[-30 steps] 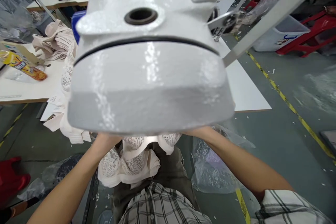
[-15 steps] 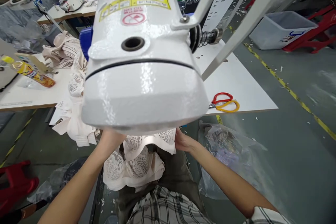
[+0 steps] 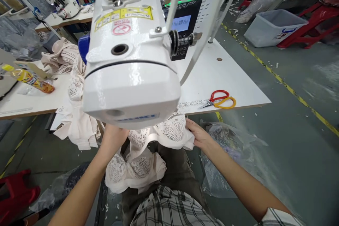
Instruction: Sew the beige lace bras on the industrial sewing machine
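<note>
A pale beige lace bra (image 3: 172, 132) lies under the head of a white sewing machine (image 3: 129, 88), partly hidden by it. My right hand (image 3: 197, 133) is closed on the bra's right edge, fingertips partly behind the fabric. At the bra's left side is my left hand (image 3: 114, 139), its fingers largely covered by the machine head; it appears closed around the fabric there. A second lace bra (image 3: 135, 171) hangs below, over my lap. To the left, more beige bras (image 3: 82, 125) drape off the table edge.
Red-and-yellow-handled scissors (image 3: 221, 99) lie beside a ruler strip on the white table (image 3: 246, 93). A drink bottle (image 3: 31, 81) lies tilted at left. Plastic bags (image 3: 225, 155) sit on the floor at right, near a grey-white bin (image 3: 275, 28) and a red stool (image 3: 299, 33).
My view has shifted, showing the machine head smaller and its control screen uncovered. My right hand has moved right and slightly up with the bra's edge, and more of the bra shows.
</note>
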Available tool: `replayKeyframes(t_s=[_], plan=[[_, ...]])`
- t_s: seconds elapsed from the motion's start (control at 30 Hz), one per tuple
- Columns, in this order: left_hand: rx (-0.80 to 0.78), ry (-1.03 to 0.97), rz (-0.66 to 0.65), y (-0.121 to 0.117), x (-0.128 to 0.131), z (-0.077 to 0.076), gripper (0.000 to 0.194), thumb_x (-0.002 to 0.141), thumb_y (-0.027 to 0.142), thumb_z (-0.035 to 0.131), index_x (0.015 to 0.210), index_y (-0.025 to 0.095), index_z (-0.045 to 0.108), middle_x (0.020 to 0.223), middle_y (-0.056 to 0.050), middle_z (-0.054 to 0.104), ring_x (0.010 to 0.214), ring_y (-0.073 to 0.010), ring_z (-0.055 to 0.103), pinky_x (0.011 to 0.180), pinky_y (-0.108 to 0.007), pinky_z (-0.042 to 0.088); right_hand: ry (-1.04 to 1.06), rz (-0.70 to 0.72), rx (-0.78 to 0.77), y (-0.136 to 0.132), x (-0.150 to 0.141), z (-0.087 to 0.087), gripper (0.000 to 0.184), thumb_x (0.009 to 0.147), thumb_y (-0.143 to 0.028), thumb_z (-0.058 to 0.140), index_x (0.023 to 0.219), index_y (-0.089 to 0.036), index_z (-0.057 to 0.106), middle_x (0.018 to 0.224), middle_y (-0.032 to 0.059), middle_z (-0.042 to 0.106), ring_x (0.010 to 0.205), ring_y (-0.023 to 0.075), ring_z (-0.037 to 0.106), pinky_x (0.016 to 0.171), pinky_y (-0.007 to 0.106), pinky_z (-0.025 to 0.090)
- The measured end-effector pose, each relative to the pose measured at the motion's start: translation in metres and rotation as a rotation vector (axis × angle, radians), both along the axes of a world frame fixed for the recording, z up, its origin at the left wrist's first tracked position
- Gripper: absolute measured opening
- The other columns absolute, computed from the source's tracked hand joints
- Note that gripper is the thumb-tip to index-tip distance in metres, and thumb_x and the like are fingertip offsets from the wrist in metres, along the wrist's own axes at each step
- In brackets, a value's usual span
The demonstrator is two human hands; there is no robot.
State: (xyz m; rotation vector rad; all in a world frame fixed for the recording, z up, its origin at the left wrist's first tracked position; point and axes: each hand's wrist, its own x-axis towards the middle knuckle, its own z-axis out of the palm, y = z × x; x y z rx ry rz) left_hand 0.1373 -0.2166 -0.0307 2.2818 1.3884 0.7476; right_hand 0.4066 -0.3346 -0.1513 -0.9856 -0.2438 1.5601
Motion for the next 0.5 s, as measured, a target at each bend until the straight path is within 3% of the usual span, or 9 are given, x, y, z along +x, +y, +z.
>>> replayKeyframes(t_s=[0.07, 0.13, 0.17, 0.23, 0.3, 0.33, 0.4, 0.43, 0.5], plan=[[0.027, 0.055, 0.011, -0.015, -0.005, 0.006, 0.013, 0.084, 0.018, 0.056, 0.072, 0.020, 0.053, 0.066, -0.002, 0.055, 0.061, -0.0150, 0.051, 0.055, -0.026, 0.043, -0.063, -0.070, 0.014, -0.002, 0.011, 0.014, 0.036, 0.058, -0.035, 0.090, 0.088, -0.020, 0.075, 0.080, 0.0026, 0.077, 0.070, 0.0184, 0.071, 0.068, 0.028, 0.056], [0.149, 0.067, 0.028, -0.039, -0.007, 0.015, 0.003, 0.087, 0.018, 0.055, 0.086, 0.019, 0.058, 0.075, -0.003, 0.059, 0.063, -0.0144, 0.054, 0.053, -0.024, 0.043, -0.138, -0.124, 0.052, -0.007, 0.019, 0.033, 0.031, 0.061, -0.037, 0.089, 0.083, -0.020, 0.075, 0.073, 0.0015, 0.075, 0.062, 0.0154, 0.067, 0.061, 0.025, 0.054], [0.233, 0.038, -0.006, -0.053, -0.005, 0.020, 0.009, 0.088, 0.017, 0.055, 0.096, 0.018, 0.058, 0.083, -0.005, 0.061, 0.070, -0.0157, 0.059, 0.057, -0.025, 0.047, -0.180, -0.126, 0.087, -0.010, 0.020, 0.044, 0.030, 0.062, -0.039, 0.088, 0.082, -0.021, 0.076, 0.070, 0.0012, 0.073, 0.059, 0.0146, 0.065, 0.058, 0.024, 0.052], [0.379, -0.066, -0.231, -0.083, 0.003, 0.029, 0.028, 0.086, 0.014, 0.058, 0.114, 0.018, 0.056, 0.101, -0.010, 0.064, 0.097, -0.0205, 0.064, 0.075, -0.030, 0.055, -0.279, -0.024, 0.200, -0.018, 0.016, 0.068, 0.027, 0.067, -0.043, 0.085, 0.077, -0.020, 0.076, 0.065, 0.0011, 0.071, 0.053, 0.0134, 0.061, 0.051, 0.023, 0.047], [0.452, -0.140, -0.507, -0.106, 0.014, 0.037, 0.042, 0.086, 0.019, 0.061, 0.126, 0.016, 0.050, 0.117, -0.015, 0.064, 0.118, -0.0252, 0.059, 0.095, -0.039, 0.053, -0.395, 0.261, 0.387, -0.025, 0.001, 0.093, 0.026, 0.073, -0.043, 0.081, 0.075, -0.018, 0.077, 0.064, 0.0017, 0.069, 0.054, 0.0129, 0.059, 0.051, 0.022, 0.044], [0.437, -0.139, -0.584, -0.112, 0.020, 0.039, 0.047, 0.085, 0.026, 0.063, 0.128, 0.014, 0.049, 0.119, -0.016, 0.064, 0.121, -0.0270, 0.058, 0.100, -0.042, 0.051, -0.446, 0.437, 0.490, -0.028, -0.009, 0.105, 0.025, 0.078, -0.041, 0.078, 0.076, -0.016, 0.077, 0.066, 0.0022, 0.069, 0.056, 0.0126, 0.058, 0.052, 0.022, 0.043], [0.269, -0.057, -0.596, -0.114, 0.027, 0.040, 0.048, 0.083, 0.041, 0.067, 0.121, 0.015, 0.055, 0.106, -0.013, 0.071, 0.103, -0.0266, 0.066, 0.090, -0.041, 0.055, -0.548, 0.703, 0.648, -0.030, -0.028, 0.121, 0.025, 0.087, -0.037, 0.068, 0.082, -0.014, 0.078, 0.070, 0.0030, 0.069, 0.062, 0.0121, 0.058, 0.058, 0.022, 0.043], [0.115, -0.003, -0.557, -0.111, 0.028, 0.038, 0.039, 0.083, 0.045, 0.066, 0.109, 0.017, 0.062, 0.091, -0.009, 0.072, 0.085, -0.0229, 0.068, 0.077, -0.035, 0.056, -0.607, 0.761, 0.669, -0.029, -0.036, 0.125, 0.027, 0.091, -0.036, 0.063, 0.086, -0.014, 0.077, 0.072, 0.0031, 0.069, 0.064, 0.0118, 0.057, 0.059, 0.021, 0.042], [-0.213, 0.041, -0.427, -0.098, 0.024, 0.032, 0.025, 0.086, 0.044, 0.063, 0.082, 0.019, 0.066, 0.064, -0.001, 0.065, 0.055, -0.0143, 0.058, 0.052, -0.025, 0.046, -0.754, 0.725, 0.589, -0.022, -0.045, 0.125, 0.031, 0.095, -0.037, 0.056, 0.087, -0.015, 0.076, 0.072, 0.0019, 0.066, 0.063, 0.0109, 0.054, 0.057, 0.020, 0.039]])
